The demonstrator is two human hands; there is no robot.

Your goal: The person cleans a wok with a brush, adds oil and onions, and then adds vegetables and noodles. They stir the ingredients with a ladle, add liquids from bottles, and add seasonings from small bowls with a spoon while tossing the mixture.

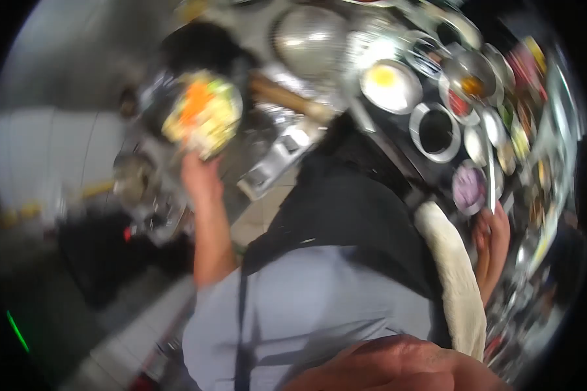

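Note:
My left hand (202,174) is closed at the lower rim of a plate or bowl heaped with chopped vegetables (205,117), orange, pale yellow and some green. The dish is over the stove area, near a dark wok (202,49). On the right, my right hand (494,225) is closed at the lower end of a long metal utensil (491,176). A bowl of purple chopped food (469,187) is just left of that utensil. Motion blur softens both hands.
A wooden handle (290,98) juts across the stove. Several metal bowls stand at the upper right, one with a yellow content (390,85) and one dark inside (436,132). A large rounded metal vessel (311,40) is at the top. Beige cloth (451,280) hangs beside my body.

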